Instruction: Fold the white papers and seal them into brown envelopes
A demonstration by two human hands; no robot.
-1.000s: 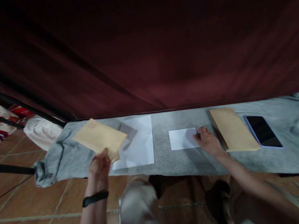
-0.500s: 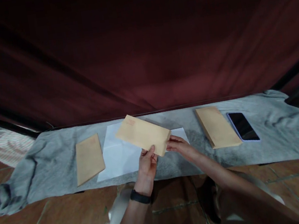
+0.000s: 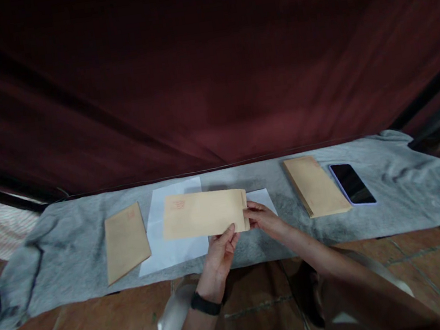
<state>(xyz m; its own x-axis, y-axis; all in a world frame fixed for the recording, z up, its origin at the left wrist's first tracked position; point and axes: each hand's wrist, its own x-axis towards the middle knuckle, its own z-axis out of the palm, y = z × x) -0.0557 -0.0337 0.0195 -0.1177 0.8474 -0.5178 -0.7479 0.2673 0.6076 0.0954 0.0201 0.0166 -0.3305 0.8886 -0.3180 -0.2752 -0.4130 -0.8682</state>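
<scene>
and here it is, right in front of me: the long, flat, tan paper envelope, up off the grey plush cloth, broad face towards me. it lies ahead of my hands and mostly off to the left, long axis running side to side across my body, nearly level.

my left hand has it pinched at the lower edge, close to the right-hand end, thumb on top and fingers tucked underneath. my right hand is right there at the short right end, fingertips touching the narrow strip along it; whether they're gripping or only resting there, i can't make out. so that's the relation that counts: right end meets right fingers, left hand just beside, both of them bunched at one end.

and which way does it point? the far end, with the small red print in its upper corner, reaches out to the left, unsupported, over the large white paper sheet. the strip end faces right, in front of the smaller white paper sheet, which is partly covered. well beyond my right fingers sits the neat stack of tan paper envelopes.
</scene>
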